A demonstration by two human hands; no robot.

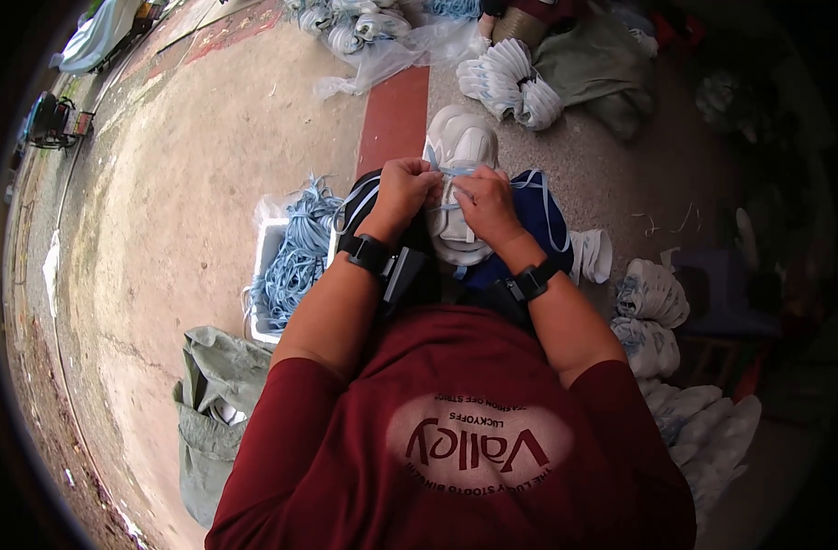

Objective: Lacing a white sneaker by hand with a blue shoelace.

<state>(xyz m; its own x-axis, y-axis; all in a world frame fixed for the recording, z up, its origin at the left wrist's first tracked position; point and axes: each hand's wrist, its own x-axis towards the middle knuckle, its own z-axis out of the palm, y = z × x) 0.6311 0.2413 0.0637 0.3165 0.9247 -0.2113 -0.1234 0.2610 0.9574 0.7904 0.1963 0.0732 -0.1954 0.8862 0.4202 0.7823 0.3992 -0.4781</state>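
Note:
A white sneaker upper (463, 139) lies lengthwise over my lap, between my knees. Light blue shoelace (457, 170) crosses its front, and loose lace ends hang to both sides. My left hand (406, 192) pinches the lace at the shoe's left edge. From the right, my right hand (489, 203) has its fingertips closed on the lace over the middle of the shoe. The fingers of both hands partly cover the lacing, so the exact eyelets are hidden.
Left of my knees stands a white box (270, 234) heaped with light blue laces (302, 240). A grey-green sack (203, 440) lies nearer. Bundles of white shoe uppers (653, 293) are piled at right, with another bundle (511, 82) ahead beside a dark green sack (598, 69).

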